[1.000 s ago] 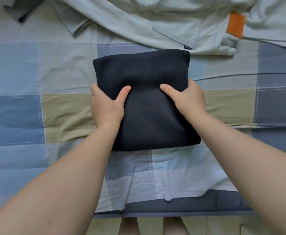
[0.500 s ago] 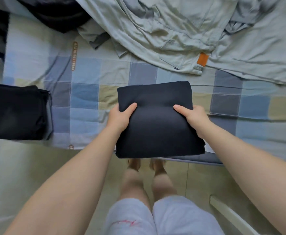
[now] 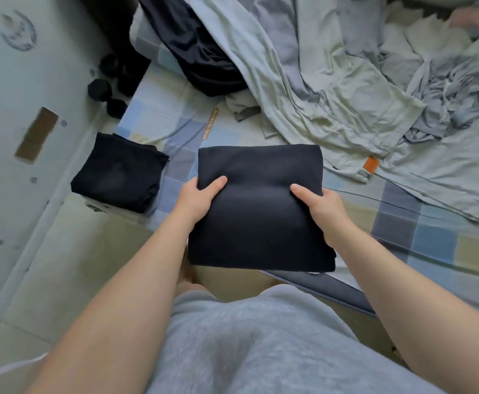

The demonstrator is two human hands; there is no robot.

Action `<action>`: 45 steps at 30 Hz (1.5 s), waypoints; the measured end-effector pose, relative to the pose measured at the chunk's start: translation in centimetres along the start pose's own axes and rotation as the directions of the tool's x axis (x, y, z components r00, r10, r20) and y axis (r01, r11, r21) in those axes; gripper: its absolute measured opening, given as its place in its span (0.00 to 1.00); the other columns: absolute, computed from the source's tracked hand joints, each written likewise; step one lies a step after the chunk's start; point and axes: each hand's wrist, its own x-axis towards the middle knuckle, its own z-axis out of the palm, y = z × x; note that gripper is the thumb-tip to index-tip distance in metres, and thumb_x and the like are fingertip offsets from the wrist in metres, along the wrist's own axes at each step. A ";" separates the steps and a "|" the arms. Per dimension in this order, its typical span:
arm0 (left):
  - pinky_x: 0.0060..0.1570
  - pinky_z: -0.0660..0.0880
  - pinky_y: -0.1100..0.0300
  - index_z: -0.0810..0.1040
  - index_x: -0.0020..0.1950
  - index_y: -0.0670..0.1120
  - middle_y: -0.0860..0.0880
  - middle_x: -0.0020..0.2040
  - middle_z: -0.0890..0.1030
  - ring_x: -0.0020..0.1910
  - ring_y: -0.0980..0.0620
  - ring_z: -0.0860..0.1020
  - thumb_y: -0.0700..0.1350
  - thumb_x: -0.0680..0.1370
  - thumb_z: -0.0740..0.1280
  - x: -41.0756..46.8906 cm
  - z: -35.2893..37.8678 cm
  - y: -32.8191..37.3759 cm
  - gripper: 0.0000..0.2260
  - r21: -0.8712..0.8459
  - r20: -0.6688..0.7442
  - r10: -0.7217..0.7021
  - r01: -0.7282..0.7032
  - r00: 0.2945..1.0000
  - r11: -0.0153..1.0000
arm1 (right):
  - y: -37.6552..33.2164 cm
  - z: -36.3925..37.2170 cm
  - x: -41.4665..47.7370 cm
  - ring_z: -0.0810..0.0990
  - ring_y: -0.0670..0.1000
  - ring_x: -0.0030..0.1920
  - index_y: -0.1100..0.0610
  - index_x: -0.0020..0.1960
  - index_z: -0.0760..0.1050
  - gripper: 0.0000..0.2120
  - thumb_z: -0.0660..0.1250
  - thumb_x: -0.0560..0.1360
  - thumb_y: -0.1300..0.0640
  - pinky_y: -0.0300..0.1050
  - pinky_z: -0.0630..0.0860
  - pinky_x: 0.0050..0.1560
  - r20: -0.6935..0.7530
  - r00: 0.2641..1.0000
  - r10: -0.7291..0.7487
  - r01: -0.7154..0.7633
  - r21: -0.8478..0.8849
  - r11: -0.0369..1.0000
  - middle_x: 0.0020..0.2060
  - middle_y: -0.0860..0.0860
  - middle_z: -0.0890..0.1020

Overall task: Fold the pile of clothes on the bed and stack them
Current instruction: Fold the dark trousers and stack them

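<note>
While held, garment (image 3: 258,220) lies lengthwise forward.

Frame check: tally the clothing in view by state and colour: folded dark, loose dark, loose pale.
Folded dark: 2, the held bundle in left hand and right hand, the corner bundle on the bed
Loose dark: 1, the black garment
Loose pale: 1, the pale heap, pieces too tangled to separate
Total: 4

The checked bed (image 3: 420,240) carries a folded black stack (image 3: 119,173) on its left corner. Loose pale clothes (image 3: 346,81) lie crumpled farther back.
</note>
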 end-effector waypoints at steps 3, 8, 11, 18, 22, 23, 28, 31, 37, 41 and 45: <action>0.57 0.78 0.52 0.79 0.63 0.51 0.55 0.55 0.83 0.54 0.52 0.81 0.62 0.74 0.72 1.8 -5.9 -0.4 0.22 -0.005 -0.006 0.016 -0.017 1.000 1.000 | -1.3 6.0 -0.2 0.85 0.53 0.48 0.52 0.52 0.82 0.14 0.75 0.72 0.45 0.48 0.81 0.49 0.013 1.000 -0.006 0.007 -0.017 1.000 0.46 0.49 0.87; 0.58 0.77 0.52 0.80 0.62 0.51 0.55 0.56 0.82 0.55 0.52 0.80 0.62 0.74 0.71 7.8 -17.7 -2.7 0.22 0.010 0.005 0.053 -0.053 0.999 0.999 | -2.6 19.2 0.9 0.85 0.53 0.49 0.52 0.55 0.82 0.16 0.76 0.72 0.44 0.49 0.80 0.51 -0.026 0.999 -0.028 0.027 -0.031 0.999 0.47 0.49 0.86; 0.58 0.77 0.53 0.80 0.62 0.51 0.55 0.55 0.82 0.54 0.53 0.79 0.62 0.75 0.71 11.5 -25.4 -3.7 0.22 0.056 0.003 0.046 -0.046 0.999 0.997 | -3.3 27.8 1.5 0.84 0.53 0.49 0.53 0.57 0.80 0.18 0.76 0.72 0.44 0.48 0.79 0.47 -0.043 0.999 -0.002 0.001 -0.019 1.000 0.49 0.49 0.86; 0.57 0.78 0.51 0.80 0.55 0.53 0.56 0.51 0.83 0.52 0.53 0.80 0.62 0.75 0.71 19.8 -38.3 -6.4 0.15 0.131 -0.030 0.006 -0.002 1.000 0.991 | -2.9 43.1 4.8 0.85 0.55 0.50 0.52 0.54 0.81 0.15 0.75 0.72 0.44 0.55 0.81 0.56 -0.014 0.994 0.106 -0.105 0.015 0.994 0.48 0.50 0.87; 0.47 0.75 0.57 0.78 0.54 0.53 0.57 0.50 0.82 0.50 0.56 0.80 0.59 0.77 0.70 26.1 -42.1 -8.0 0.13 0.184 -0.029 -0.009 0.014 1.000 0.983 | -1.6 49.0 9.9 0.84 0.51 0.50 0.51 0.56 0.79 0.13 0.72 0.76 0.44 0.47 0.79 0.47 0.038 0.990 0.133 -0.134 0.013 0.991 0.50 0.47 0.85; 0.45 0.74 0.59 0.78 0.55 0.53 0.58 0.50 0.81 0.49 0.57 0.79 0.60 0.77 0.69 27.9 -42.7 -8.5 0.13 0.208 -0.031 -0.003 0.009 1.000 0.978 | -1.0 50.3 11.4 0.83 0.50 0.50 0.51 0.57 0.78 0.13 0.71 0.77 0.44 0.45 0.78 0.46 0.048 0.990 0.134 -0.134 0.012 0.991 0.50 0.46 0.84; 0.46 0.72 0.57 0.75 0.59 0.53 0.58 0.51 0.79 0.48 0.55 0.77 0.61 0.79 0.66 37.3 -43.7 -12.4 0.15 0.324 -0.073 0.064 -0.037 0.995 0.945 | 3.0 55.4 20.0 0.81 0.51 0.55 0.50 0.63 0.75 0.17 0.69 0.78 0.44 0.49 0.77 0.54 0.040 0.989 0.143 -0.141 -0.041 0.989 0.55 0.46 0.82; 0.49 0.71 0.55 0.73 0.65 0.50 0.55 0.57 0.79 0.53 0.50 0.78 0.58 0.80 0.65 41.8 -43.1 -15.4 0.18 0.381 -0.082 0.084 -0.047 0.993 0.923 | 5.7 57.3 24.5 0.79 0.54 0.55 0.51 0.65 0.73 0.19 0.67 0.79 0.44 0.51 0.76 0.52 0.003 0.986 0.166 -0.164 -0.116 0.980 0.56 0.47 0.81; 0.67 0.67 0.45 0.62 0.78 0.51 0.47 0.75 0.67 0.71 0.42 0.67 0.53 0.79 0.68 43.2 -41.3 -19.4 0.30 0.764 -0.170 0.391 -0.129 0.905 0.632 | 8.5 58.4 26.3 0.69 0.57 0.71 0.55 0.79 0.56 0.41 0.72 0.75 0.44 0.54 0.68 0.68 -0.172 0.982 0.077 -0.146 -0.440 0.886 0.75 0.52 0.67; 0.76 0.55 0.42 0.60 0.80 0.54 0.46 0.82 0.55 0.80 0.42 0.55 0.54 0.80 0.62 42.4 -39.7 -19.3 0.29 0.853 0.205 0.682 -0.470 0.702 0.228 | 7.5 59.7 25.4 0.47 0.57 0.81 0.49 0.82 0.48 0.40 0.62 0.77 0.39 0.61 0.49 0.77 0.029 0.833 -0.553 0.285 -0.879 0.383 0.81 0.51 0.49; 0.79 0.46 0.42 0.47 0.82 0.59 0.49 0.83 0.44 0.82 0.45 0.44 0.62 0.83 0.50 45.1 -39.3 -22.9 0.28 0.879 0.310 0.529 -0.450 0.790 0.156 | 9.4 63.4 28.2 0.37 0.58 0.80 0.43 0.82 0.41 0.37 0.48 0.79 0.31 0.68 0.42 0.77 0.223 0.872 -0.436 0.334 -0.921 0.198 0.82 0.52 0.40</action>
